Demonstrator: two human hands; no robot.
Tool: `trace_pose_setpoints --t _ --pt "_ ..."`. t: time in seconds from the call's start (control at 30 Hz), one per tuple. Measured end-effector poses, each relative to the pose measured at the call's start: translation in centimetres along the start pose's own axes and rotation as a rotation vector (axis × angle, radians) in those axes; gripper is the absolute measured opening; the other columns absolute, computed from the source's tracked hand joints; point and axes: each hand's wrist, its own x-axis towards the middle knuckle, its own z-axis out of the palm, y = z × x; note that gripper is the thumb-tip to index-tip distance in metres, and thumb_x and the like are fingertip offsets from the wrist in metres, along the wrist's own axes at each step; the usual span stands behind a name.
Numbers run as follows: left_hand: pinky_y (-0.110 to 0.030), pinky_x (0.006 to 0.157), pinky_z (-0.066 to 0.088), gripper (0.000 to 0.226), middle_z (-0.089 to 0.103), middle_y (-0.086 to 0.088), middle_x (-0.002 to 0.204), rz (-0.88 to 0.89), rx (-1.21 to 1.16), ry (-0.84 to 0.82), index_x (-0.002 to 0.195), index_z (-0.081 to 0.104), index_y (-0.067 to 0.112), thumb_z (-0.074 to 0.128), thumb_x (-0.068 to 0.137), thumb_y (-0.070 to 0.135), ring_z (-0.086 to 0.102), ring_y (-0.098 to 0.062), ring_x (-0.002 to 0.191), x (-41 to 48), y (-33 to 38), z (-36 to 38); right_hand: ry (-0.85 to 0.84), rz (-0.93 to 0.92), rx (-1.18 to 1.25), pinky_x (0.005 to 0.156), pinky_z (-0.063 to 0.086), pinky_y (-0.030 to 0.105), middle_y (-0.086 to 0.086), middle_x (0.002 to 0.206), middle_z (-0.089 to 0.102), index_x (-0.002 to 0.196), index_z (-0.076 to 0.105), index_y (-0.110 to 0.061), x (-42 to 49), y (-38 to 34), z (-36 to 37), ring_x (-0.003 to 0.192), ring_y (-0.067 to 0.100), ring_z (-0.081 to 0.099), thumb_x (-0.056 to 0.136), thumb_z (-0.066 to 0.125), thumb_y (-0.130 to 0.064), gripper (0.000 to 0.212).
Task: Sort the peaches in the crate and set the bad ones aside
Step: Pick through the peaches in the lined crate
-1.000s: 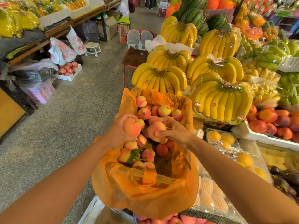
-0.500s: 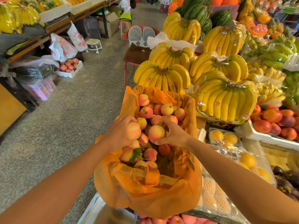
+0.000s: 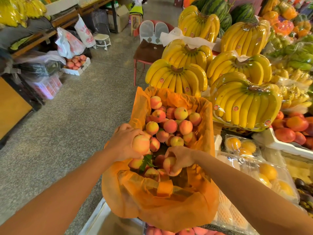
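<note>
Orange tissue liner [image 3: 160, 209] spills over every edge of the crate [image 3: 208, 119] and hides its rim. The near flap droops well past the near edge, and the far flap stands up against the bananas [image 3: 176, 78]. The crate's long axis runs near to far, leaning a little right at the far end.

Along its left edge lies grey floor [image 3: 76, 124], the one side with room to move. The right edge is hemmed in by a wrapped banana bunch [image 3: 245, 106] at the far end and by clear packs of oranges [image 3: 242, 146] just beside the near half. Under the near flap sits a white box [image 3: 100, 219].

The peaches [image 3: 170, 126] are heaped in the far half and down the left side of the crate. A darker hollow shows in the near right part, and a green leaf [image 3: 146, 162] lies among the near ones.

The left hand [image 3: 125, 143] is over the crate's left edge, fingers curled round a large peach [image 3: 141, 144] — whether this one touches its neighbours cannot be told. The right hand [image 3: 182, 156] is lower, in the near half, palm down and knuckles up. Its fingers are wrapped over a second peach [image 3: 170, 167] just beside the hollow. Both fruits are near round (no long axis to speak of), and which way their stem ends point cannot be told.
</note>
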Motion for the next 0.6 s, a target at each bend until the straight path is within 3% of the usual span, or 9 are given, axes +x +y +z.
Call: trace_pose_setpoints --t 0.13,0.3,0.43,0.6 --pt "-0.031 0.097 0.024 0.071 0.032 0.027 0.095 0.045 -0.056 0.002 0.116 0.054 0.035 0.087 0.053 0.045 0.024 -0.006 0.109 0.2 0.4 -0.3 -0.118 0.020 -0.192 0.093 0.047 0.038 0.008 0.131 0.050 0.133 0.044 -0.014 1.8 0.3 0.7 0.116 0.028 0.050 0.072 0.082 -0.027 0.073" --pt "-0.030 0.097 0.026 0.074 0.029 0.013 0.106 0.009 -0.125 0.023 0.116 0.055 0.039 0.088 0.050 0.047 0.025 -0.008 0.109 0.7 -0.9 0.1 -0.217 0.030 -0.355 0.086 0.046 0.036 0.010 0.138 0.047 0.138 0.043 -0.010 3.0 1.3 1.5 0.123 0.031 0.047 0.083 0.073 -0.018 0.063" --pt "-0.027 0.096 0.023 0.075 0.028 0.009 0.114 0.014 -0.132 0.012 0.114 0.054 0.046 0.088 0.047 0.049 0.025 -0.009 0.110 1.1 -1.5 0.5 -0.299 0.095 -0.304 0.080 0.051 0.035 0.012 0.124 0.056 0.129 0.049 -0.006 4.0 1.8 3.2 0.106 0.030 0.056 0.089 0.065 -0.015 0.044" --pt "-0.028 0.101 0.022 0.076 0.027 0.009 0.115 0.016 -0.148 0.017 0.115 0.055 0.044 0.090 0.048 0.045 0.022 -0.005 0.110 1.3 -1.6 0.5 -0.180 0.105 -0.166 0.074 0.048 0.035 0.006 0.111 0.056 0.130 0.047 -0.014 4.1 1.9 4.0 0.089 0.023 0.051 0.088 0.063 -0.015 0.045"
